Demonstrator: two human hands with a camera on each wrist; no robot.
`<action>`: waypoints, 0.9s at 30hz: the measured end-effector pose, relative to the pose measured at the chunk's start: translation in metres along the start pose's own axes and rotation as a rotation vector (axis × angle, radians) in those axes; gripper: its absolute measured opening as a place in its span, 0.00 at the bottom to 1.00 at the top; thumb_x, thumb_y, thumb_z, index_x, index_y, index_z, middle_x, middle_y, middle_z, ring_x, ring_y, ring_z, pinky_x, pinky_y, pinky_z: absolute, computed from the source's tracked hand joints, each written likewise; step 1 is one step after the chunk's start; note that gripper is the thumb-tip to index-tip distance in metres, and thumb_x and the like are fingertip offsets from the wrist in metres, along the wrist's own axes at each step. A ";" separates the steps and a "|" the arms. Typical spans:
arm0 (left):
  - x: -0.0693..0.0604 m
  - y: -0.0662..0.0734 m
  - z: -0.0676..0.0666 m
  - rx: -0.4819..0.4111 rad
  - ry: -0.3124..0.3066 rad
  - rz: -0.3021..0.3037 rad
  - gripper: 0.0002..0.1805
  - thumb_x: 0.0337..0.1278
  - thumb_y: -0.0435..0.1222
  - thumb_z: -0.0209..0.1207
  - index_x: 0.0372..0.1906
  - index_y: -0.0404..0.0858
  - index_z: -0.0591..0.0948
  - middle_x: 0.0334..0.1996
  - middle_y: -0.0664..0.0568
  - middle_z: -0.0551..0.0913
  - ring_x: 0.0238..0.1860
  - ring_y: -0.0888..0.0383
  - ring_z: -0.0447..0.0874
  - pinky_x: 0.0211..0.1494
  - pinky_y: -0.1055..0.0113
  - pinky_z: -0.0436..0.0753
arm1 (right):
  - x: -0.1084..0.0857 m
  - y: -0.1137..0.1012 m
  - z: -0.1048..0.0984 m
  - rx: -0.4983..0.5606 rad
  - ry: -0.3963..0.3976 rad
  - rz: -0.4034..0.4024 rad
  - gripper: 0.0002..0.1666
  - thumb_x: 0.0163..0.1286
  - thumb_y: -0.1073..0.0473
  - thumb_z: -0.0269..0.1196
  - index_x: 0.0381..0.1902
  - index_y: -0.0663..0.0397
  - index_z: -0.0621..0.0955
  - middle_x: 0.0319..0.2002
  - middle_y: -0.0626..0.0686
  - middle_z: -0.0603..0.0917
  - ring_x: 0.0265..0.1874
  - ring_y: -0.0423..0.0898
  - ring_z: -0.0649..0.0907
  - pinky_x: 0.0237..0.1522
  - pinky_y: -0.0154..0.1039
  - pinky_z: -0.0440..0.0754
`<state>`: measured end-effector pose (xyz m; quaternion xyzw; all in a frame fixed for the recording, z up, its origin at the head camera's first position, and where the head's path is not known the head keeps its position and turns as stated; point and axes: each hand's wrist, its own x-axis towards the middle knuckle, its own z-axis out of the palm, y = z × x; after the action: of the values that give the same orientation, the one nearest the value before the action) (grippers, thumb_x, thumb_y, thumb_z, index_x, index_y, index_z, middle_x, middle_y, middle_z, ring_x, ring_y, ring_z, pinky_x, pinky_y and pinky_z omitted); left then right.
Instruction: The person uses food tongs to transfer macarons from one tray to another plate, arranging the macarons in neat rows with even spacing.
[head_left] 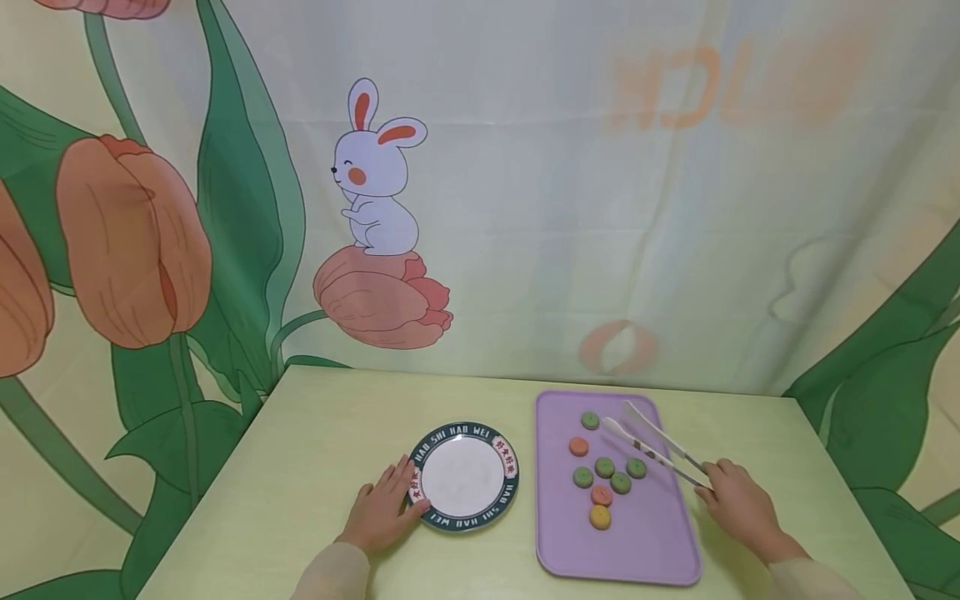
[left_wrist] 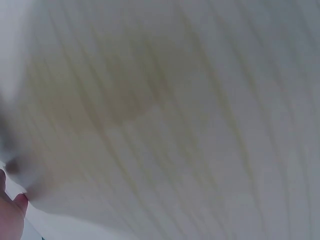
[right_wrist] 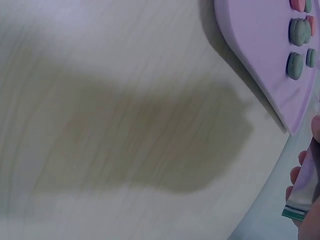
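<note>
Head view: the right hand (head_left: pixel 738 504) is grasping tongs (head_left: pixel 658 457), their parted tips extending over the purple tray (head_left: pixel 615 554) where macarons (head_left: pixel 604 467) are lying. The left hand (head_left: pixel 384 507) is touching the plate (head_left: pixel 462 476) with relaxed fingers. Off-centre closing could be knocking clustered macarons together.

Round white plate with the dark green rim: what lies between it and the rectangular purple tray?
In the head view, only a narrow bare strip of pale yellow tabletop separates the plate and the tray.

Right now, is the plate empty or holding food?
Empty: the plate shows a bare white centre; the visible macarons lie on the purple tray.
</note>
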<state>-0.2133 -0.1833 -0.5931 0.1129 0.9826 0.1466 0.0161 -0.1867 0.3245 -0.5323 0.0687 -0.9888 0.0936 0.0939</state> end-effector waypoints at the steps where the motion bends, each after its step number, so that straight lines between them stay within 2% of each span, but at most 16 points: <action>1: 0.000 0.000 0.000 0.001 -0.004 -0.002 0.42 0.53 0.63 0.41 0.67 0.41 0.55 0.68 0.51 0.52 0.68 0.48 0.52 0.62 0.43 0.58 | 0.001 -0.001 0.000 0.001 -0.001 -0.002 0.18 0.53 0.59 0.64 0.39 0.64 0.77 0.30 0.55 0.75 0.30 0.51 0.75 0.22 0.43 0.73; 13: 0.001 -0.001 0.002 -0.001 -0.008 -0.007 0.42 0.52 0.63 0.42 0.67 0.41 0.55 0.68 0.52 0.52 0.68 0.48 0.52 0.62 0.43 0.58 | 0.009 -0.009 0.000 0.000 -0.027 -0.004 0.18 0.54 0.59 0.62 0.41 0.64 0.76 0.29 0.53 0.74 0.29 0.49 0.74 0.21 0.40 0.72; 20: 0.001 -0.003 0.002 0.013 0.004 -0.002 0.42 0.52 0.64 0.41 0.67 0.41 0.55 0.68 0.51 0.52 0.67 0.48 0.53 0.61 0.43 0.59 | 0.016 -0.013 0.003 0.009 -0.009 -0.015 0.18 0.54 0.58 0.62 0.40 0.65 0.76 0.30 0.55 0.75 0.30 0.51 0.75 0.24 0.44 0.75; 27: 0.001 -0.003 0.001 0.015 0.014 0.002 0.42 0.52 0.64 0.40 0.67 0.42 0.56 0.68 0.51 0.52 0.67 0.49 0.53 0.61 0.43 0.59 | 0.019 -0.017 0.004 0.012 -0.056 0.012 0.19 0.55 0.57 0.61 0.42 0.65 0.76 0.31 0.56 0.75 0.31 0.51 0.75 0.25 0.44 0.75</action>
<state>-0.2145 -0.1855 -0.5947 0.1128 0.9837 0.1401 0.0085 -0.2033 0.3049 -0.5297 0.0657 -0.9909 0.0980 0.0650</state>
